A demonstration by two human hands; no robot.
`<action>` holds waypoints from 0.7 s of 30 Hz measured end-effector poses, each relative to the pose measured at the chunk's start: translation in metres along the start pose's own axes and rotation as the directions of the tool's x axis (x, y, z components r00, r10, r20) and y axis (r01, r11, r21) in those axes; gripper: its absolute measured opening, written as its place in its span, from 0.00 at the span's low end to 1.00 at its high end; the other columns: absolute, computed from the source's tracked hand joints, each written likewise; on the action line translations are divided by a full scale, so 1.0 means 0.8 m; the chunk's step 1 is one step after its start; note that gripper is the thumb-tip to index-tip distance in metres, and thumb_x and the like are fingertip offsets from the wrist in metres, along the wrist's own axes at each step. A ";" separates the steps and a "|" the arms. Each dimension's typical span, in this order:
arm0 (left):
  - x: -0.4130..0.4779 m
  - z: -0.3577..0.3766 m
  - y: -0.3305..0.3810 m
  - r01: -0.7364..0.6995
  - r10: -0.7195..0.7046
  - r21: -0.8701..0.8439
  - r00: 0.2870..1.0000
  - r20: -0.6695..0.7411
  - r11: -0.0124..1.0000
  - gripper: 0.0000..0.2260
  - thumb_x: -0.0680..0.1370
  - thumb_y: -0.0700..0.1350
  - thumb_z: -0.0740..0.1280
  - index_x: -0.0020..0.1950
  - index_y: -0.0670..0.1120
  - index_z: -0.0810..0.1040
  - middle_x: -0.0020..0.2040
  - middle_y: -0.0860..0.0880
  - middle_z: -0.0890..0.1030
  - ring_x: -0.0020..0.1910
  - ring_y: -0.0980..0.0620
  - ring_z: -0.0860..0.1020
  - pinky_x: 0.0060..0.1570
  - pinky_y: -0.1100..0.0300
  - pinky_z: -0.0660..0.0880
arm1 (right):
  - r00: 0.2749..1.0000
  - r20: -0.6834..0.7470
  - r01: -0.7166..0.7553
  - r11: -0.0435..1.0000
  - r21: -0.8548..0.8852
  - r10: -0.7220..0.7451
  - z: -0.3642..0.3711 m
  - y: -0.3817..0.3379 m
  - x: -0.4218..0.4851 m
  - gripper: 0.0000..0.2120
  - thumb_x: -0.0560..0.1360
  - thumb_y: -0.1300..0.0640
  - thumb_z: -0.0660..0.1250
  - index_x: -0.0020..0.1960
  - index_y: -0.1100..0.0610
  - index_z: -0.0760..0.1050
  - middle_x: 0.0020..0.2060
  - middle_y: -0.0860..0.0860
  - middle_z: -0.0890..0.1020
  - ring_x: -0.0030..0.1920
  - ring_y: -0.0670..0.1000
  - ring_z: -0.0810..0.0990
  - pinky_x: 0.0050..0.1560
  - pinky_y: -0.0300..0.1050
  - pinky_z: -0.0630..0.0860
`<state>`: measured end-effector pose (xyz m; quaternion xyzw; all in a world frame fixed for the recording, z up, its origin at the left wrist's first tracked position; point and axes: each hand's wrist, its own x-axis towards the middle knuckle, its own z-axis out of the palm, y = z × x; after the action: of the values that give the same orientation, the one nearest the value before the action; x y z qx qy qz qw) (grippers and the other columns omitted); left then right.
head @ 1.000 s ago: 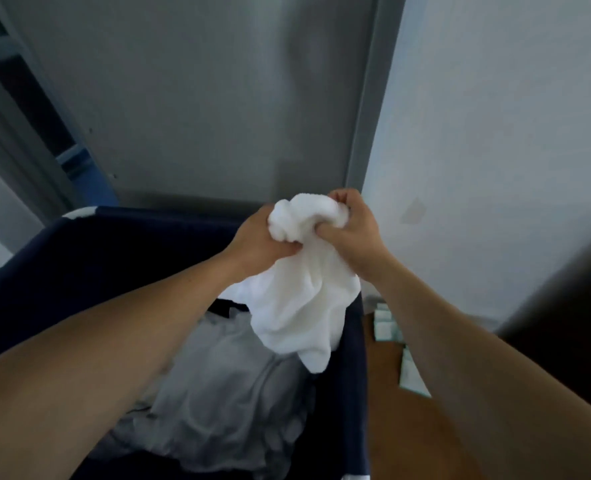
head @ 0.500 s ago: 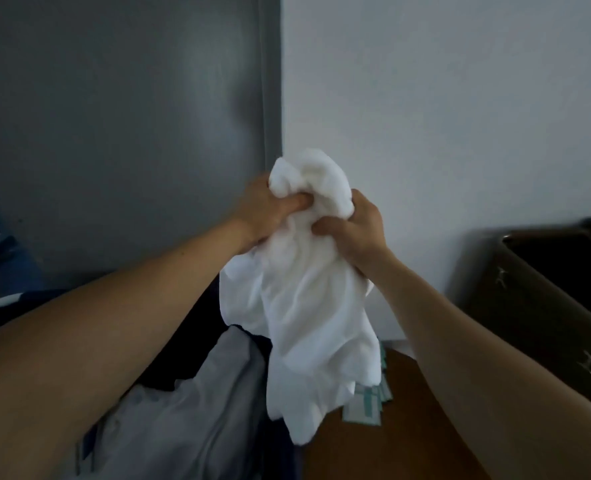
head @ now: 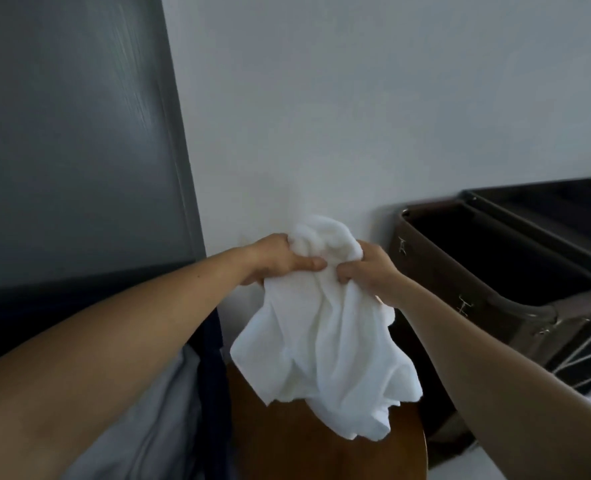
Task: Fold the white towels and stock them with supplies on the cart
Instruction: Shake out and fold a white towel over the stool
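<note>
Dark-brown open-topped bin (head: 436, 282) at right, against the wall. Navy fabric hamper (head: 214, 368) at left, pale grey linen (head: 148, 427) inside it. Between them, a rounded brown wooden tabletop (head: 287, 452).

The crumpled white terry towel (head: 321, 344) hangs above that tabletop's far edge; whether its tail touches the wood cannot be told.

Your left hand (head: 278, 259) and right hand (head: 368, 268) both grip its bunched top, fingers curled into the cloth, hands nearly together.

Judgement: towel not yet opened out. Walk your fingers along the hem until each hand pinches one corner, then spread your hands apart so it hangs flat. Risk: the tail catching the hamper rim.
</note>
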<state>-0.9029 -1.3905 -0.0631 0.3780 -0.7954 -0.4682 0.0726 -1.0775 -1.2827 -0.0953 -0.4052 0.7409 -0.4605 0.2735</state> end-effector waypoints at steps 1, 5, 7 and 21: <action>0.002 0.011 0.002 0.038 -0.039 0.020 0.999 0.038 0.999 0.28 0.66 0.61 0.79 0.62 0.53 0.77 0.53 0.52 0.83 0.49 0.50 0.82 0.44 0.51 0.82 | 0.999 0.031 -0.011 1.000 -0.015 0.011 -0.007 0.015 0.000 0.16 0.52 0.61 0.69 0.40 0.52 0.81 0.28 0.45 0.82 0.31 0.46 0.81 0.29 0.40 0.77; 0.011 0.064 0.004 0.146 -0.152 0.102 0.987 0.048 0.984 0.29 0.68 0.57 0.78 0.64 0.48 0.74 0.53 0.48 0.81 0.49 0.48 0.82 0.40 0.51 0.83 | 0.986 0.154 -0.036 0.990 -0.134 0.057 -0.035 0.078 0.011 0.11 0.62 0.67 0.71 0.37 0.52 0.81 0.30 0.47 0.82 0.36 0.50 0.81 0.36 0.44 0.80; 0.018 0.094 0.002 0.180 -0.181 0.095 0.983 0.002 0.979 0.26 0.71 0.55 0.77 0.63 0.48 0.71 0.54 0.48 0.79 0.49 0.48 0.80 0.43 0.48 0.83 | 0.970 0.230 -0.026 0.980 -0.199 0.073 -0.046 0.103 0.017 0.11 0.64 0.67 0.72 0.44 0.55 0.82 0.37 0.50 0.83 0.43 0.54 0.82 0.43 0.47 0.80; 0.018 0.162 0.012 0.238 -0.423 -0.605 0.888 -0.182 0.760 0.11 0.78 0.44 0.68 0.58 0.40 0.78 0.44 0.42 0.82 0.39 0.45 0.81 0.27 0.60 0.77 | 0.876 0.436 0.356 0.884 -0.303 -0.204 -0.036 0.146 -0.021 0.57 0.53 0.23 0.71 0.75 0.43 0.55 0.66 0.39 0.63 0.59 0.44 0.68 0.54 0.44 0.71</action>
<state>-0.9792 -1.3082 -0.1308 0.5432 -0.5178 -0.6233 0.2198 -1.1322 -1.2261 -0.1880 -0.6383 0.6770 -0.2554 0.2627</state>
